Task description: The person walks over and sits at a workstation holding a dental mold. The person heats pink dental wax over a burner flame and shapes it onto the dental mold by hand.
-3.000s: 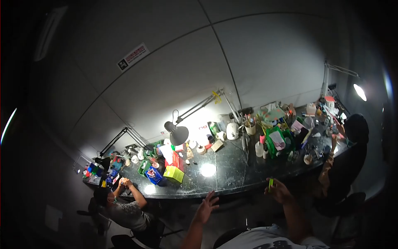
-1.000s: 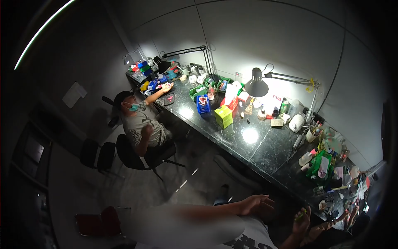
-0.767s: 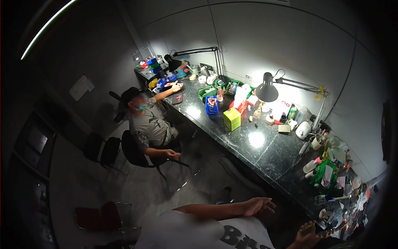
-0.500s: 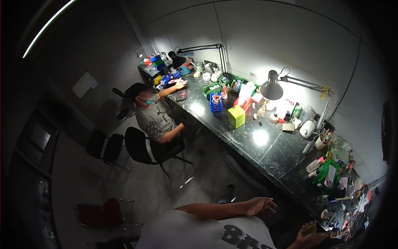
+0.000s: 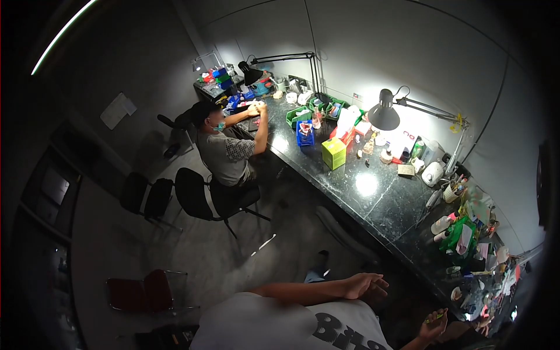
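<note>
At the bottom of the head view, my left hand (image 5: 364, 286) hangs off the bench's front edge. Its fingers are loosely bent and apart, and I see nothing in it. Lower right, my right hand (image 5: 432, 326) is closed around a small yellow-green item (image 5: 433, 318), mostly hidden by the fingers; its kind is unclear. Nearest to that hand is the cluttered right end of the dark stone bench (image 5: 382, 219). On it are a green bag (image 5: 462, 239), a white bottle (image 5: 440, 225) and many small, dim things.
A masked co-worker (image 5: 224, 151) sits at the far end, both hands on the bench. Along the wall stand black lamps (image 5: 385, 114), a yellow-green box (image 5: 333, 153), a blue bin (image 5: 304, 133) and green bins (image 5: 298, 116). A red chair (image 5: 143, 291) and black chairs (image 5: 195, 195) stand behind.
The co-worker has leaned toward the bench and brought the hand from the lap up to meet the other one. My right hand has turned slightly; my left stays about the same.
</note>
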`<control>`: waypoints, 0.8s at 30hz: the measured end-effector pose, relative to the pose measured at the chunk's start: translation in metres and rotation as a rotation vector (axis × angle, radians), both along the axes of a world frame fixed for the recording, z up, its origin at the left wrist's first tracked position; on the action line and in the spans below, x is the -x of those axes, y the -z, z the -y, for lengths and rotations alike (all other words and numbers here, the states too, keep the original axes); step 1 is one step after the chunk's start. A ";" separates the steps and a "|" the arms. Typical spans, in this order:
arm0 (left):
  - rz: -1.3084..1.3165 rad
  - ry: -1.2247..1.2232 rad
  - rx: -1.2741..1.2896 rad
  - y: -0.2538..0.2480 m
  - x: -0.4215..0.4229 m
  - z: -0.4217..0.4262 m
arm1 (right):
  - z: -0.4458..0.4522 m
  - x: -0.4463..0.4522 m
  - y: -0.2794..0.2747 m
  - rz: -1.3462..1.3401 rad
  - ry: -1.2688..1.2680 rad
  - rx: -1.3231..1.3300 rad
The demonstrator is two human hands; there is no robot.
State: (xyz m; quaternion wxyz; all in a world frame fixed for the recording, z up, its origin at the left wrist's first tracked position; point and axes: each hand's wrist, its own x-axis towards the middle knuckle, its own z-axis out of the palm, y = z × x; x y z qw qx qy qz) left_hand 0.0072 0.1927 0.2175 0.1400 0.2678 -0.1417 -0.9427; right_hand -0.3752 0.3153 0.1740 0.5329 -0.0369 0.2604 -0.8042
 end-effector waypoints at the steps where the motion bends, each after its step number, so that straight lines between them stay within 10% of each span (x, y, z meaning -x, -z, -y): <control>1: -0.001 0.002 -0.001 0.000 0.000 -0.001 | -0.002 -0.002 -0.001 0.000 0.015 -0.010; 24: 0.004 0.127 0.098 -0.003 0.021 0.010 | -0.045 0.002 0.015 -0.012 0.117 -0.001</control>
